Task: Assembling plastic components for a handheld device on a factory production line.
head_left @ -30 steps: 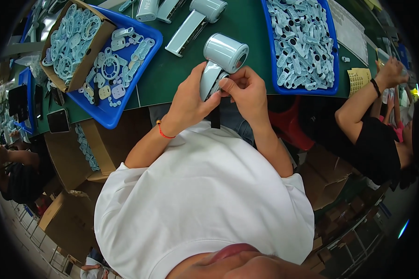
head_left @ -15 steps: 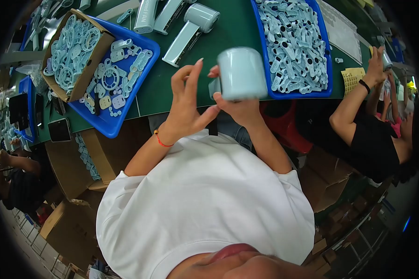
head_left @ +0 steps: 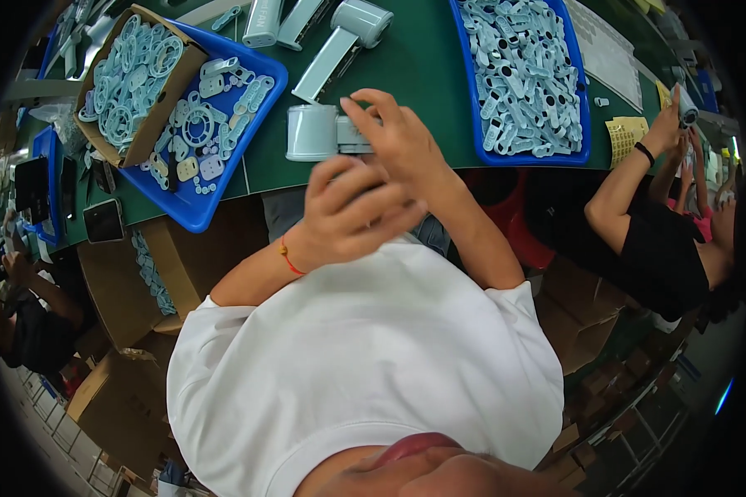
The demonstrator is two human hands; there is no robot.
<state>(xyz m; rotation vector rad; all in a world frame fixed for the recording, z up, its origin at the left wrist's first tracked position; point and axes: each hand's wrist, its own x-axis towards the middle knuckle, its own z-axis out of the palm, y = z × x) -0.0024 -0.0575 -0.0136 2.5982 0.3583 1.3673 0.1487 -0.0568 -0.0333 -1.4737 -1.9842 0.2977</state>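
My right hand (head_left: pixel 406 145) is closed on the handle of a pale blue handheld fan (head_left: pixel 312 134). Its round, drum-shaped head points left, and the fingers cover much of the handle. Just below, nearer my body, my left hand (head_left: pixel 358 203) has its fingers bent and apart, slightly blurred, with nothing visible in them. A red cord bracelet is on that wrist. On the green table beyond lies another pale blue fan (head_left: pixel 361 23) with a drum head and a long handle that looks open along one side.
At left, a blue tray (head_left: pixel 192 214) bears loose pale blue parts and a cardboard box (head_left: pixel 167 112) of rings. A blue tray (head_left: pixel 479 124) of small parts stands at right. A phone (head_left: pixel 104 221) lies near the table edge. Another person's arm (head_left: pixel 617 190) is at far right.
The fan has swung left and turned, its head now pointing left with the handle in my right hand. My left hand has moved lower and right, its fingers now bent.
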